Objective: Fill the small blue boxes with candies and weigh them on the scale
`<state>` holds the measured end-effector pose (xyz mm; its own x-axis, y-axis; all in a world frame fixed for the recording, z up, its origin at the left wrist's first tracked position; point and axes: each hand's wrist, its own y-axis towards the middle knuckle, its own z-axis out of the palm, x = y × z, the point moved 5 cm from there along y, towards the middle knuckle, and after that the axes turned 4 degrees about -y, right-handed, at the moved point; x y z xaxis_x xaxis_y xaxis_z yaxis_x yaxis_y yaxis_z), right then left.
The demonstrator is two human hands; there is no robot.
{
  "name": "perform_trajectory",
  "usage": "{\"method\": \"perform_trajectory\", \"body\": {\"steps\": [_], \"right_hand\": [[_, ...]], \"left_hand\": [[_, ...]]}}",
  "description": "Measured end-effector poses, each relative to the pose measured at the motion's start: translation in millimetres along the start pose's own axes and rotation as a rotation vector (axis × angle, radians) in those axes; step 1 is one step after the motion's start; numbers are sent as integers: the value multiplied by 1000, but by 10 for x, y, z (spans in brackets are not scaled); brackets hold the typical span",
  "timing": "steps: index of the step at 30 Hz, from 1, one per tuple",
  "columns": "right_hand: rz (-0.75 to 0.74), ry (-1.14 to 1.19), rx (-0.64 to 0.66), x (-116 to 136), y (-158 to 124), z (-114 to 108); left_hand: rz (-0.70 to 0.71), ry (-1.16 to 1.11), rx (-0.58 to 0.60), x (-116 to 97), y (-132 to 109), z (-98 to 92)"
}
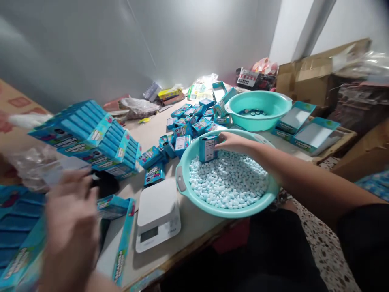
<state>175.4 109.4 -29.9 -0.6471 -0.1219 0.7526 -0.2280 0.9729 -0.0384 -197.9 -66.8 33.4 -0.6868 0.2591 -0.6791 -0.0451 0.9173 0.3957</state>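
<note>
My right hand point(229, 142) grips a small blue candy box point(208, 148) by its side. The box stands upright over the turquoise basin point(229, 214), its lower edge at the pale blue and white tablets point(231, 182). My left hand point(73, 215) is smeared by motion at the lower left, near an open display tray point(114, 235); whether it holds anything does not show. A white digital scale point(158, 213) stands between my hands, with nothing on its plate. Loose blue boxes point(194, 121) lie heaped behind the basin.
Stacked display trays full of blue boxes point(91, 136) stand at the left. A second turquoise basin point(258, 106) holds small dark items. Empty display trays point(316, 132) lie to the right, near cardboard boxes point(304, 77). A grey wall point(182, 40) closes the back.
</note>
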Motion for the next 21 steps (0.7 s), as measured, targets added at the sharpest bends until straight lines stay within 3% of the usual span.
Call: {"method": "perform_trajectory", "body": {"steps": [1, 4, 6, 8, 10, 12, 17, 19, 21], "right_hand": [[-9, 16, -4, 14, 2, 3], [-75, 76, -13, 84, -40, 25], [-123, 137, -4, 125, -81, 65], [-174, 205, 23, 160, -113, 111], [-255, 240, 59, 210, -134, 135], [-311, 156, 77, 247, -143, 122], [-106, -348, 131, 144, -132, 48], [-54, -395, 242, 111, -177, 86], [-50, -415, 365, 115, -275, 163]], "left_hand": [[56, -38, 26, -260, 90, 232], [98, 38, 295, -801, 432, 1146], [128, 26, 329, -936, 679, 1602], [109, -18, 321, -894, 858, 1871], [74, -80, 287, -784, 931, 1968], [53, -128, 206, -696, 927, 1942], [113, -126, -24, -689, 882, 1784], [192, -102, -27, -747, 891, 1789], [293, -54, 52, -828, 890, 1842]]}}
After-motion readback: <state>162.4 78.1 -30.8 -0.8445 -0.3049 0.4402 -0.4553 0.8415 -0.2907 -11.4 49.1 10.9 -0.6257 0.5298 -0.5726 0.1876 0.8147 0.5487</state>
